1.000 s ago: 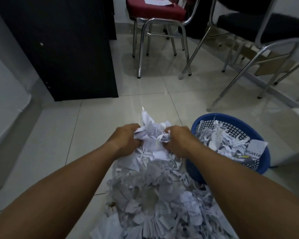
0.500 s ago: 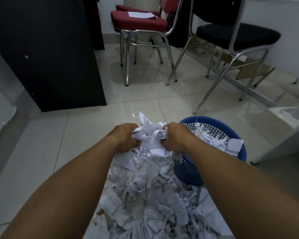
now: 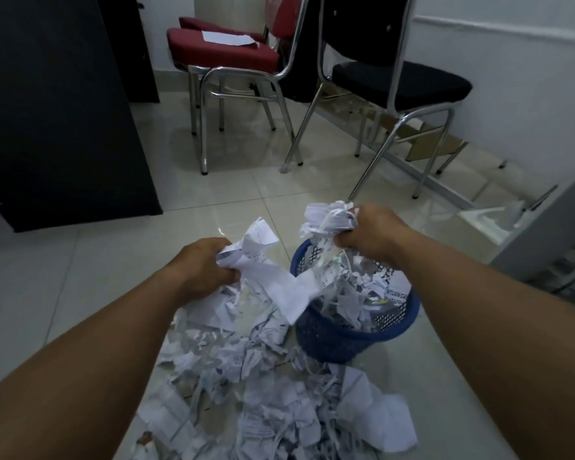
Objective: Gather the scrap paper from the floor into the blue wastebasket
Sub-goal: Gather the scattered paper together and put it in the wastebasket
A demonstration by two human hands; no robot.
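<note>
A blue mesh wastebasket (image 3: 339, 341) stands on the tiled floor at centre right, heaped with white paper scraps. My right hand (image 3: 370, 235) is closed around a bunch of shredded paper (image 3: 327, 218) directly above the basket's far rim. My left hand (image 3: 203, 265) grips another clump of scrap paper (image 3: 263, 257) just left of the basket, with a long piece hanging over the basket's near-left rim. A wide pile of torn scrap paper (image 3: 263, 393) covers the floor below my arms.
A black cabinet (image 3: 57, 111) stands at the left. A red-seated chrome chair (image 3: 226, 51) with a paper sheet on it and a black-seated chair (image 3: 402, 81) stand behind. A grey unit (image 3: 545, 234) sits at the right. Glossy floor tiles (image 3: 97, 270) lie between cabinet and pile.
My hands have split apart, each with its own clump. The right hand rose and moved right over the basket; the left stayed beside it, lifting paper off the pile.
</note>
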